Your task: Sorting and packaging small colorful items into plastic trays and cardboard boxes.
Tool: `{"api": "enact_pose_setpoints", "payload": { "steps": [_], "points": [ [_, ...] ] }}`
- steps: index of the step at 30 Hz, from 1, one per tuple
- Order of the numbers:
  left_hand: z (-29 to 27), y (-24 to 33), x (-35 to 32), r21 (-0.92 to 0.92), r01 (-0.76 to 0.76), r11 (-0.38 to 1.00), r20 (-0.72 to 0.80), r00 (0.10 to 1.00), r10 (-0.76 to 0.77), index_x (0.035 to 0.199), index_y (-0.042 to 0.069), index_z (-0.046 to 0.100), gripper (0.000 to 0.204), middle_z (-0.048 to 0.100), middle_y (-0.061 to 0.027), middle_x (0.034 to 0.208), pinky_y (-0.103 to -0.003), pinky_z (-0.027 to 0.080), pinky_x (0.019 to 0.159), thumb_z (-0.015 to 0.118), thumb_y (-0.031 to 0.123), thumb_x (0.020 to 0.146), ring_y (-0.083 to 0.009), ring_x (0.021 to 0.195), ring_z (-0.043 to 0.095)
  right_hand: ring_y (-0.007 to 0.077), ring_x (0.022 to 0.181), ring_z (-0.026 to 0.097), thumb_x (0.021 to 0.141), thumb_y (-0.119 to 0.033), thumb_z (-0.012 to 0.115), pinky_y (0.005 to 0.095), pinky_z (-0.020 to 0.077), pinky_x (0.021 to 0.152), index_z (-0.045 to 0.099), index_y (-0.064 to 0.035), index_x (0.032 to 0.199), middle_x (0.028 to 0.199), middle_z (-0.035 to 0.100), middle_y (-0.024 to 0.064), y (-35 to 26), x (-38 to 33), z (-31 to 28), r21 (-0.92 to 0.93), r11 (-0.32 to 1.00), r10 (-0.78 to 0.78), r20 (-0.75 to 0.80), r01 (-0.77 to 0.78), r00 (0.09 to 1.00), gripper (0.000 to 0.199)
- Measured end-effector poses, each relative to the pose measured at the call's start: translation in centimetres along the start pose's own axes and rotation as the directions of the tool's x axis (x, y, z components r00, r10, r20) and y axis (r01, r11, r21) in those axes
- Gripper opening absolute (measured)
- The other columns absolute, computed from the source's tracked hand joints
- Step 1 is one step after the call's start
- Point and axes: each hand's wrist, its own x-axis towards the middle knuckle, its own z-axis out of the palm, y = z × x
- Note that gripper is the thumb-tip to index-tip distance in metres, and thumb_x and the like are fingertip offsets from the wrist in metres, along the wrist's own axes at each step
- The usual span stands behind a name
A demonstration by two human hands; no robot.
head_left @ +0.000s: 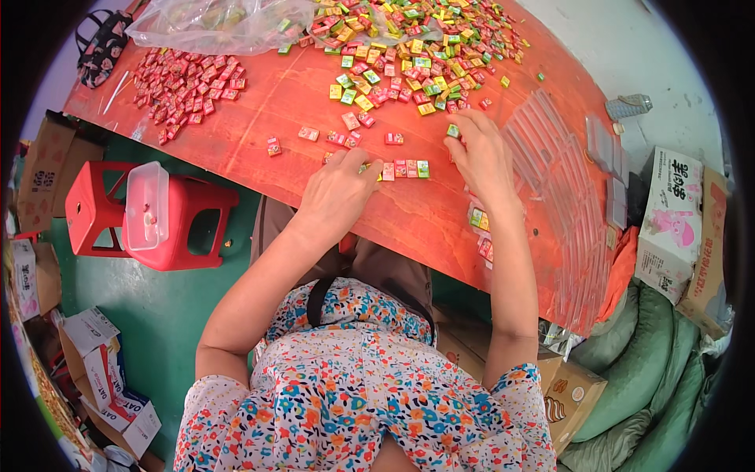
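Note:
A short row of small boxes [406, 168], pink, red and green, lies on the red table near its front edge. My left hand [340, 190] is curled over the left end of this row, fingers bent and covering what lies beneath; bits of yellow and red boxes peek out around the fingertips. My right hand [482, 156] pinches a small green box [453, 130] between thumb and fingers, a little beyond the row's right end. Several loose pink and red boxes [343, 139] lie just past my left hand. More small boxes [480, 219] sit under my right forearm, partly hidden.
A big heap of mixed small boxes [425, 67] covers the far table; a red pile [185, 82] lies far left beside a clear plastic bag [212, 27]. Clear plastic trays [562, 189] line the right. Red stools [193, 224], one bearing a clear tub [147, 206], stand left.

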Motion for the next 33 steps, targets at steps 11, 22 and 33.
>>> {"api": "enact_pose_setpoints", "payload": {
  "steps": [11, 22, 33],
  "points": [
    [-1.3, 0.4, -0.6, -0.094, 0.132, 0.987, 0.021, 0.991, -0.131, 0.116, 0.002, 0.063, 0.039, 0.059, -0.0157, 0.109, -0.043, 0.054, 0.081, 0.073, 0.018, 0.082, -0.0348, 0.097, 0.063, 0.0335, 0.095, 0.066, 0.088, -0.023, 0.069, 0.0447, 0.0551, 0.077, 0.065, -0.0064, 0.109, 0.105, 0.064, 0.0146, -0.5, 4.4, 4.4, -0.172, 0.977, 0.149, 0.124, -0.127, 0.981, 0.027],
    [-0.4, 0.0, 1.1, -0.049, 0.165, 0.985, 0.118, 0.980, -0.159, 0.105, 0.001, 0.063, 0.032, 0.056, -0.0165, 0.100, -0.044, 0.055, 0.078, 0.075, 0.016, 0.079, -0.0353, 0.095, 0.063, 0.0304, 0.089, 0.064, 0.085, -0.012, 0.066, 0.0398, 0.0522, 0.079, 0.064, -0.0030, 0.113, 0.098, 0.061, 0.0140, 0.5, -0.9, -1.4, 0.307, 0.947, 0.002, 0.282, -0.093, 0.959, 0.029],
    [-0.2, 0.4, 1.9, -0.048, 0.158, 0.986, 0.178, 0.973, -0.147, 0.123, 0.008, 0.063, 0.047, 0.056, -0.0138, 0.105, -0.045, 0.054, 0.076, 0.076, 0.026, 0.081, -0.0338, 0.092, 0.064, 0.0307, 0.095, 0.064, 0.080, -0.019, 0.076, 0.0407, 0.0519, 0.083, 0.064, -0.0050, 0.116, 0.103, 0.060, 0.0121, -1.3, -3.4, -0.1, 0.323, 0.944, -0.037, 0.287, -0.061, 0.957, 0.040]
  ]
}}
